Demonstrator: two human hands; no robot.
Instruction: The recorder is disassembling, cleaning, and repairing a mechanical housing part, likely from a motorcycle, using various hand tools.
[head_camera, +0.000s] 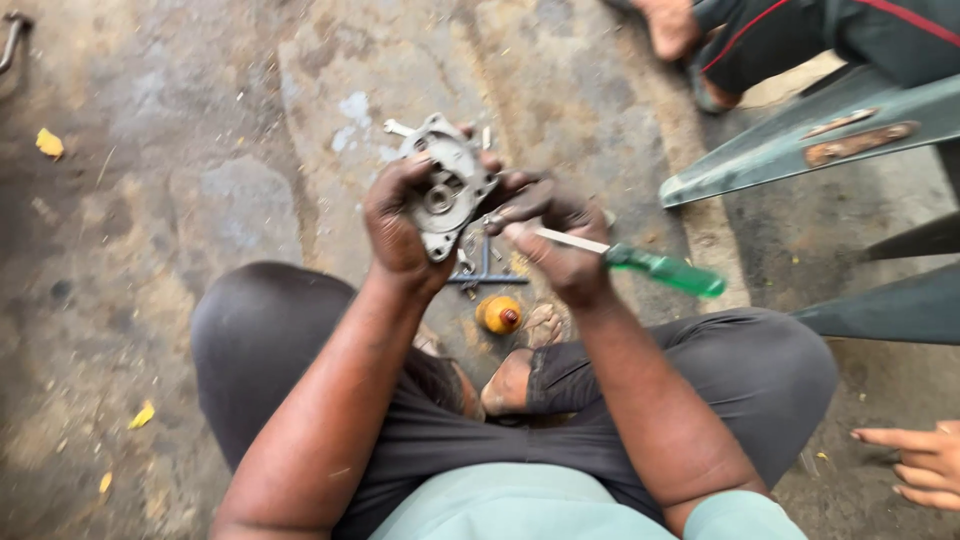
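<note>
My left hand (398, 228) grips a grey metal housing part (447, 183), round with a central hole, held up above my crossed legs. My right hand (556, 236) holds a screwdriver (640, 262) with a green see-through handle; the handle sticks out to the right and the shaft runs left toward the housing. The tip is hidden by my fingers. Both hands are dark with grease and touch near the part.
A small orange bottle (499, 314) and a blue metal cross tool (484, 276) lie on the concrete floor by my feet. Green plastic chair legs (800, 140) stand at right. Another person's hand (920, 462) rests at lower right, another's foot (668, 26) at top.
</note>
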